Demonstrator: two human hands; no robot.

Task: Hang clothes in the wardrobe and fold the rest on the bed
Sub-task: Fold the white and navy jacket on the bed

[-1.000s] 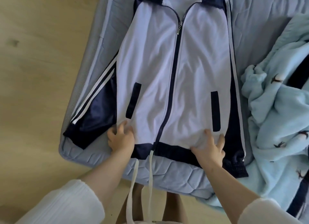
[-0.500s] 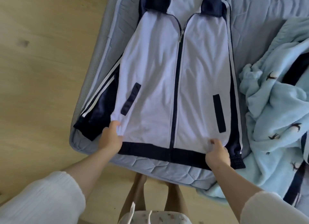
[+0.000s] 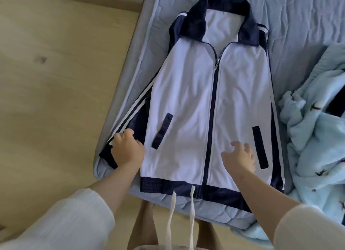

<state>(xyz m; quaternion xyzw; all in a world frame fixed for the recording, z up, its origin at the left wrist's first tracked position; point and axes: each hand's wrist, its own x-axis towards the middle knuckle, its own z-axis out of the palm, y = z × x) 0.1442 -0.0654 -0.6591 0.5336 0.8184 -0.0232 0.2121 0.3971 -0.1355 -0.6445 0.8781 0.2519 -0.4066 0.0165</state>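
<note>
A white zip-up jacket (image 3: pixel 186 109) with a navy collar, hem and side panels lies flat, front up, on the blue bed (image 3: pixel 298 25). Its left sleeve (image 3: pixel 130 117), navy with white stripes, runs along the mattress edge. My left hand (image 3: pixel 127 150) lies on that sleeve near the cuff, its fingers curled round the fabric. My right hand (image 3: pixel 239 156) is over the lower right front panel beside the navy pocket strip, fingers loosely spread and holding nothing. The right sleeve lies tucked along the jacket's right side.
A crumpled light-blue fleece blanket (image 3: pixel 317 137) covers the bed just right of the jacket. Wooden floor (image 3: pixel 56 81) lies to the left of the mattress edge. Two white drawstrings (image 3: pixel 172 221) hang from my own clothing over the near bed edge.
Both hands have left the jacket's hem. My left hand moved out to the left sleeve and my right hand moved up onto the front panel. The view now takes in the collar.
</note>
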